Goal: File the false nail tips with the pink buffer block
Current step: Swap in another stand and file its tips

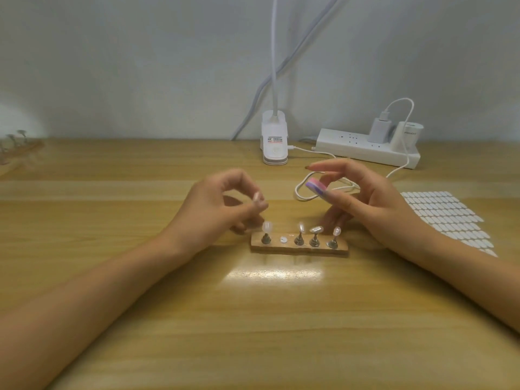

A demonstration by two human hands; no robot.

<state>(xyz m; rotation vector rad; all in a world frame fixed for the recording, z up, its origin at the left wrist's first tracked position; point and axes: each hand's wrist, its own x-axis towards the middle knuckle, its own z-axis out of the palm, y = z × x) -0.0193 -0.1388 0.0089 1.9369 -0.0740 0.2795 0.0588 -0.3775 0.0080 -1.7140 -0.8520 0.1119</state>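
Two hands hover over the desk (253, 319), just past the wooden stand (299, 248): the right hand (374, 204), at two o'clock of it, pinches the pink buffer block (317, 187) between thumb and fingers (334, 166), and the left hand (219, 204), at ten o'clock, pinches one false nail tip (257, 199). Judging by this, filing is about to start; next, the block must meet the tip's edge squarely.
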